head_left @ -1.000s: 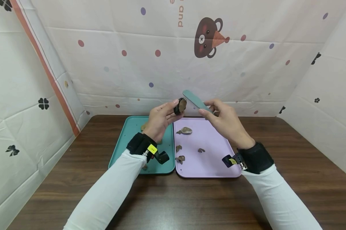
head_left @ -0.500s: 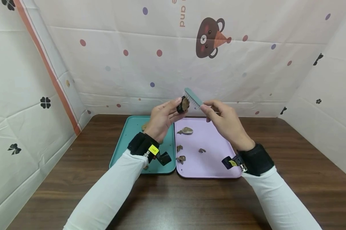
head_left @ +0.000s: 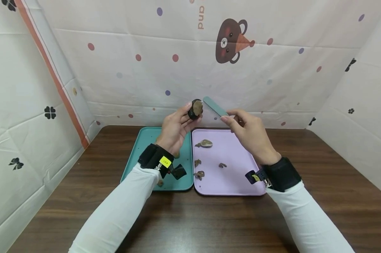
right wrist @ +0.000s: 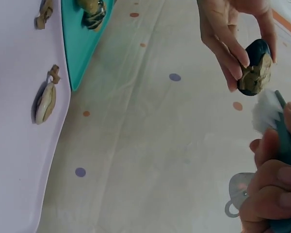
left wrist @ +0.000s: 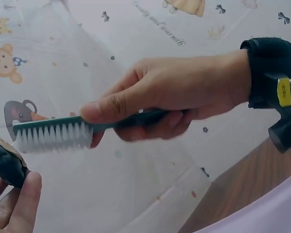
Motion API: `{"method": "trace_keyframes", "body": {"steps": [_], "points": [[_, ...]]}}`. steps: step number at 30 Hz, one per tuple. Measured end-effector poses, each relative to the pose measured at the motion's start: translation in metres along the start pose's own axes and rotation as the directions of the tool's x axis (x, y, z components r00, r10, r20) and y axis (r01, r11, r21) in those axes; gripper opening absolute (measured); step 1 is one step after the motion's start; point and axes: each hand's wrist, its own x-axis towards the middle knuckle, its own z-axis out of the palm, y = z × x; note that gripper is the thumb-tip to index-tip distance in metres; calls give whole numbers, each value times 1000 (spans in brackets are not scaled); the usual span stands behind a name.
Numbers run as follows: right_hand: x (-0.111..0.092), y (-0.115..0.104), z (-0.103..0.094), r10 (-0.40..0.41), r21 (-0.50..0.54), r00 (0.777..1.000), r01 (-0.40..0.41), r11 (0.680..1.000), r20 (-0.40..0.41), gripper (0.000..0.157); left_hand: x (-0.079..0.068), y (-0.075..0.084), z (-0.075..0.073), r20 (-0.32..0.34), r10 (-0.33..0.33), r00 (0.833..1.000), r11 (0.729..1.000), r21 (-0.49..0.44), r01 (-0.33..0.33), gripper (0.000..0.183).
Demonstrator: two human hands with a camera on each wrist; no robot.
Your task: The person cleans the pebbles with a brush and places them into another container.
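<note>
My left hand [head_left: 175, 130] pinches a dark, glossy, oval shell-like piece [head_left: 195, 109] between thumb and fingers, above the back edge of the trays. Tan mud cakes one face of this piece, plain in the right wrist view on the shell-like piece [right wrist: 256, 73]. My right hand [head_left: 249, 135] grips a teal scrub brush [head_left: 215, 106] by its handle, thumb laid along the back. White bristles show on the brush [left wrist: 53, 136] in the left wrist view, its tip right by the muddy face. From the head view the bristles are mostly hidden.
A lilac tray [head_left: 238, 182] bears a pale clam-like shell [head_left: 205, 143] and several mud crumbs [head_left: 222, 165]. Left of it, a teal tray [head_left: 186, 151] holds muddy pieces [right wrist: 93, 13], partly hidden by my left arm. A patterned cloth [head_left: 130, 77] stands behind the wooden table [head_left: 184, 225].
My left hand has lifted the shell-like piece slightly up and left and turned its muddy face more toward the head view. The brush has gone to the piece and drawn back, its bristles turned away.
</note>
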Motion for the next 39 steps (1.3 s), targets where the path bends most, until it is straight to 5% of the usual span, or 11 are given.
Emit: {"method": "trace_keyframes", "body": {"steps": [7, 15, 32, 39], "points": [[-1, -3, 1, -74, 51, 995, 77, 996, -60, 29, -2, -2, 3, 21, 31, 999, 994, 103, -33, 37], [0, 5, 4, -102, 23, 990, 104, 994, -93, 23, -2, 0, 2, -14, 108, 994, 994, 5, -108, 34], [-1, -3, 3, -167, 62, 979, 175, 983, -119, 21, -4, 0, 9, 23, 90, 996, 995, 42, -91, 37], [0, 2, 4, -136, 16, 983, 139, 990, -122, 20, -5, 4, 7, 13, 109, 994, 994, -24, -108, 39]]}}
